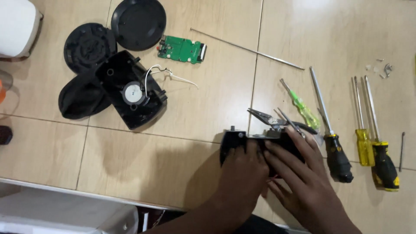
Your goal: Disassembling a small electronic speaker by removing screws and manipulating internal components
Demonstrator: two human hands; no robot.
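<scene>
I'm looking down at a beige tiled floor (pixel 190 117). Taking the black casing (pixel 242 143) as my landmark: far up-left of it lie two round black covers (pixel 138 24), an opened speaker housing (pixel 132 91) with a white wire, and a green circuit board (pixel 182 49). My left hand (pixel 242 171) curls over the casing, gripping it; my right hand (pixel 299 173) lies half-open on its right end, fingers spread. Just above the casing sit needle-nose pliers (pixel 264 116). Right of it lie screwdrivers (pixel 336 151) with green, black and yellow handles.
</scene>
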